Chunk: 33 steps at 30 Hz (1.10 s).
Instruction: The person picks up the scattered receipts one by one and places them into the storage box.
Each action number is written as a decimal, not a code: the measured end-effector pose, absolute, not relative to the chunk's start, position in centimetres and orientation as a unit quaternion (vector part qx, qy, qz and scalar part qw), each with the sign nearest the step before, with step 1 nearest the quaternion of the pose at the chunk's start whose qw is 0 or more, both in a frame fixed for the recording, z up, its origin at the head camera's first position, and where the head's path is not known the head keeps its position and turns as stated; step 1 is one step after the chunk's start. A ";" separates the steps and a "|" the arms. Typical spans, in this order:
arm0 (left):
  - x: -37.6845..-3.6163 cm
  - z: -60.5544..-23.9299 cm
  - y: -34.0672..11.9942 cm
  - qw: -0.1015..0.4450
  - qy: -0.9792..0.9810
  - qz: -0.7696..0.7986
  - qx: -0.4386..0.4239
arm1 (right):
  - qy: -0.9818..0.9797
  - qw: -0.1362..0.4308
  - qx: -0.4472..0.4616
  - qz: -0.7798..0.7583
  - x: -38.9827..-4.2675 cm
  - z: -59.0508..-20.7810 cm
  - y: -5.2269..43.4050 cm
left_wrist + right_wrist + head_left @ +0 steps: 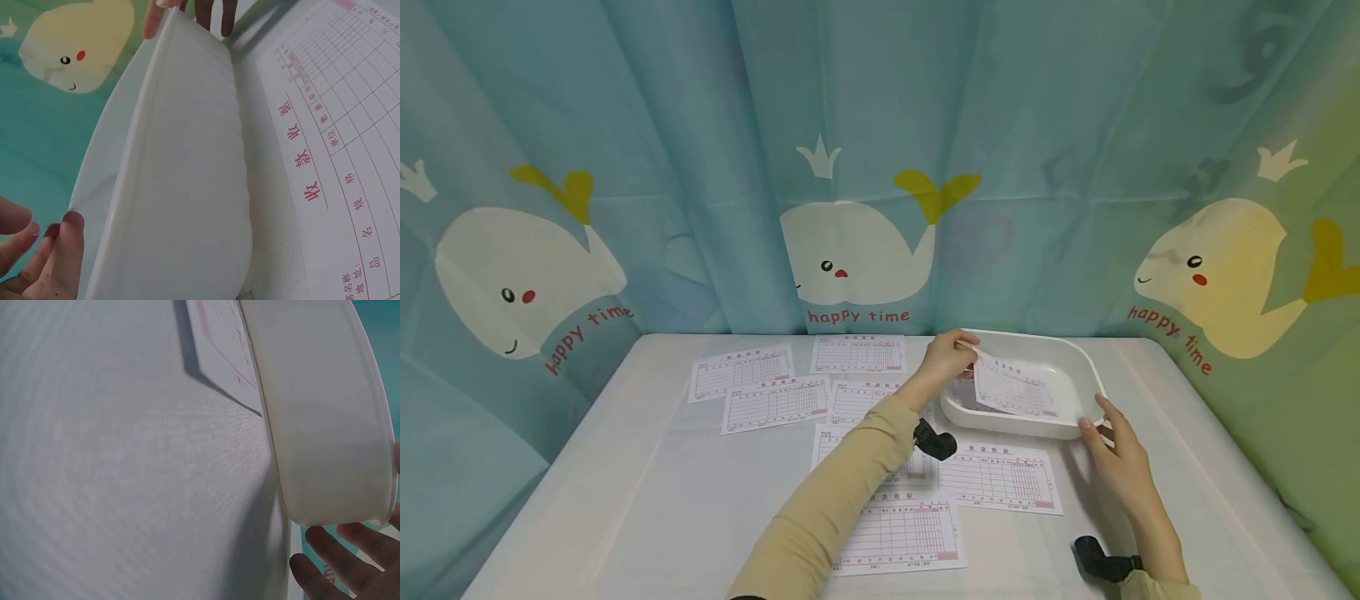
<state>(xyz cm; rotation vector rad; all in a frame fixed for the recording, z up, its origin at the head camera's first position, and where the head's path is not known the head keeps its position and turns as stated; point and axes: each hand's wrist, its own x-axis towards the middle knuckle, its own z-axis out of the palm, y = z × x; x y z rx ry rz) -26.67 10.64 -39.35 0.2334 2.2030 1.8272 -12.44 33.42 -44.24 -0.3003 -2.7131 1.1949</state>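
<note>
Low in the frame, printed paper forms (898,533) lie flat on the smooth pale table (625,500). Right of centre, the right hand (1120,454) rests straight fingers on the rim of a shallow white plastic tray (1071,367). Beyond, the left hand (947,357) pinches one form sheet (1011,387), tilted over the tray's hollow; other sheets lie beneath it.

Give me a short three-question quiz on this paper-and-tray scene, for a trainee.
1. True or false: the left hand pinches a receipt slip over the white tray.
2. What does the right hand touch? A) the tray's rim B) a slip on the table C) the curtain
3. Fill in: the curtain shows white ____.

Key: 1 true; 2 A; 3 whales
</note>
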 end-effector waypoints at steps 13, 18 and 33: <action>-26.2 -38.8 10.1 0.119 0.762 0.630 0.088 | -0.911 0.083 -0.095 0.393 -12.4 -44.2 33.6; -26.1 -38.6 9.9 0.112 0.761 0.633 0.093 | -0.911 0.085 -0.098 0.393 -12.3 -44.2 33.5; -25.1 -38.5 7.9 0.102 0.758 0.632 0.123 | -0.911 0.073 -0.105 0.393 -12.5 -44.3 33.4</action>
